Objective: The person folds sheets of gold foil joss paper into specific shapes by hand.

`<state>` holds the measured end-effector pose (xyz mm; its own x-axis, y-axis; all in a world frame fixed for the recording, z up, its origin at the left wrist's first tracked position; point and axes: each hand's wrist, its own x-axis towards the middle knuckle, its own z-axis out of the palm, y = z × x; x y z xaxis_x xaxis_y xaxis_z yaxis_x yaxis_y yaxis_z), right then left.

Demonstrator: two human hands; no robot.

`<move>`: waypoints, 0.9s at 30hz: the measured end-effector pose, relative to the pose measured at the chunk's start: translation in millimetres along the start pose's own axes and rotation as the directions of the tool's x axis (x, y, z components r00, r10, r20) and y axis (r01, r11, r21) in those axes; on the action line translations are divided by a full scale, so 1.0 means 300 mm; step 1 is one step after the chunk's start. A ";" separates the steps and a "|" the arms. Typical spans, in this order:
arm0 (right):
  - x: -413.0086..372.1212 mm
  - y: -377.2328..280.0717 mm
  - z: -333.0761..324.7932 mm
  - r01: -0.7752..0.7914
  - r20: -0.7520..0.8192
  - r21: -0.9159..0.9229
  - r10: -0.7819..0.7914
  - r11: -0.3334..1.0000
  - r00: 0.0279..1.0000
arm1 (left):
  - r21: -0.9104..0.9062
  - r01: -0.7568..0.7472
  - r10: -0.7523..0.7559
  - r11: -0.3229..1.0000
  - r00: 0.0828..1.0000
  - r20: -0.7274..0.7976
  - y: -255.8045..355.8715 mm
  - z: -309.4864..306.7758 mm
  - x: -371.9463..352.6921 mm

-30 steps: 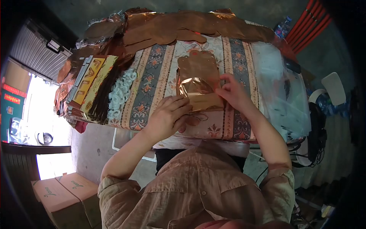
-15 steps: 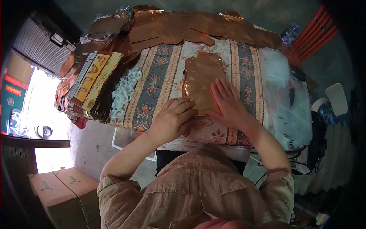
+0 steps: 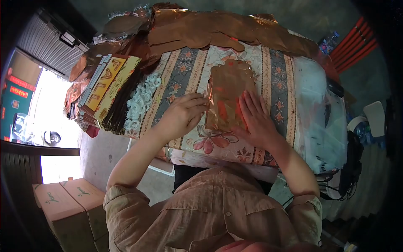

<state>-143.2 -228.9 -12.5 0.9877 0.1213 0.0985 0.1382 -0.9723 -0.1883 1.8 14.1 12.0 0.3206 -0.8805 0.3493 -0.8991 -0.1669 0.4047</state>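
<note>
A flat brown, shiny piece with a scalloped top (image 3: 231, 80) lies on the patterned tablecloth (image 3: 178, 86) in front of me. My right hand (image 3: 257, 119) rests on its right side, fingers spread flat. At its left edge is my left hand (image 3: 183, 113), with thumb and fingers drawn together near the edge; whether they pinch anything is too small to tell. A heap of white rings (image 3: 142, 98) lies left of my left hand, beside a stack of printed "FALL" cards (image 3: 110, 86).
Brown sheets (image 3: 201, 31) cover the far edge of the table. Clear plastic bags (image 3: 317, 122) lie at the right. Two cartons (image 3: 58, 199) stand on the floor at lower left. A white chair back (image 3: 375, 117) is at far right.
My left hand has moved up and left, from the lower left corner of the brown piece to its left edge. The view has shifted slightly. My right hand still lies flat.
</note>
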 end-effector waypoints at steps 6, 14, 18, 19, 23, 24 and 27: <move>0.004 0.002 0.001 0.017 -0.036 0.002 -0.017 1.000 0.999 | 0.052 -0.094 0.090 0.994 0.994 0.067 -0.011 -0.007 0.021; 0.007 0.000 -0.009 0.003 -0.004 0.010 -0.003 1.000 1.000 | 0.033 -0.150 0.145 0.988 0.984 0.104 -0.036 -0.010 0.054; 0.008 -0.001 -0.012 0.003 0.009 0.013 -0.003 1.000 1.000 | -0.162 -0.086 0.096 0.983 0.994 0.059 -0.062 0.002 0.070; 0.007 -0.002 -0.013 0.001 0.015 0.016 -0.001 1.000 1.000 | -0.167 -0.081 0.092 0.983 0.994 0.060 -0.071 0.007 0.077; 0.010 -0.006 -0.017 0.005 0.018 0.034 -0.005 0.999 1.000 | -0.477 0.242 -0.187 0.845 0.969 0.161 -0.064 0.018 0.099; 0.009 -0.005 -0.017 0.004 0.016 0.035 -0.004 0.999 1.000 | -0.622 0.329 -0.291 0.711 0.942 0.165 -0.048 0.020 0.107; 0.008 -0.008 -0.021 -0.003 0.023 0.042 0.002 0.999 1.000 | -0.634 0.516 -0.431 0.575 0.851 0.302 -0.006 0.001 0.122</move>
<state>-141.4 -227.6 -5.6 0.9893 0.1243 0.0757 0.1387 -0.9633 -0.2298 15.1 -18.0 23.9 0.5700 -0.8109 -0.1322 -0.1626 -0.2691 0.9493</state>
